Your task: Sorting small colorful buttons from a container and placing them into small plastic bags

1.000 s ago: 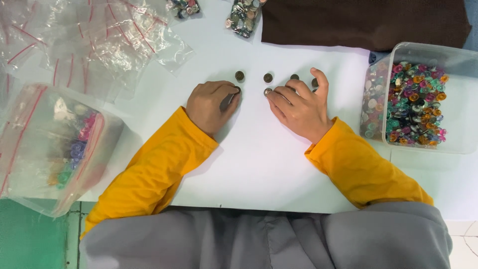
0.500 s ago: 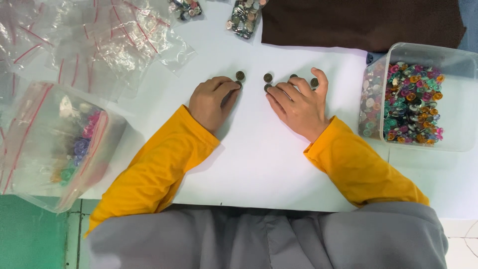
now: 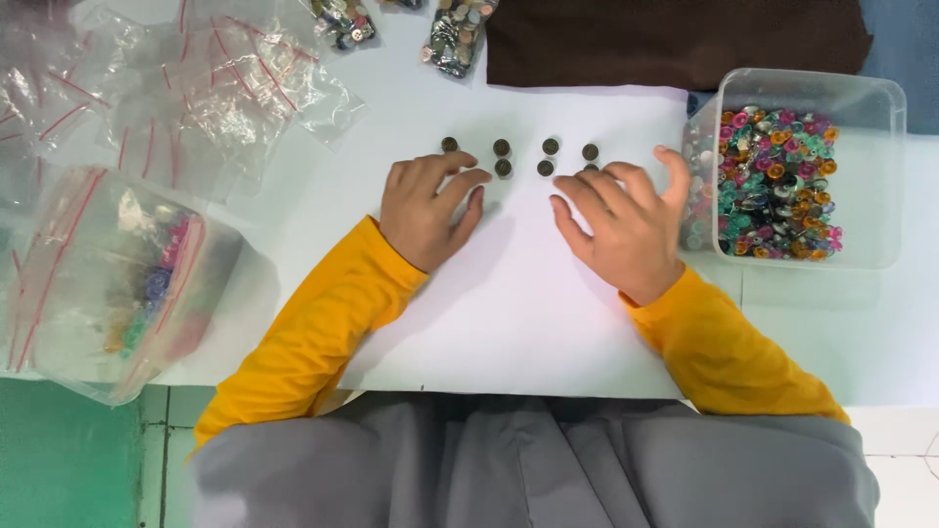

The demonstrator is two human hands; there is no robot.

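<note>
Small round dark buttons (image 3: 502, 148) laid flat on the white table (image 3: 509, 313), set out in a short row with its long axis running left to right, some paired one behind the other. Row placed just beyond the fingertips of both hands. Left hand (image 3: 427, 207) palm down, fingers (image 3: 466, 183) spread and loosely bent, tips at or just beside the left buttons, nothing gripped. Right hand (image 3: 623, 230) palm down, fingers (image 3: 614, 182) open and fanned, tips touching or just beside the right end of the row, nothing gripped. Yellow sleeves (image 3: 323, 332) on both arms. Clear plastic box (image 3: 871, 176) of mixed coloured buttons just right of the right hand. Dark brown cloth (image 3: 675, 39) beyond the row. Clear bags (image 3: 205, 88) with red strips at far left; one bag (image 3: 117, 284) holding coloured pieces.
</note>
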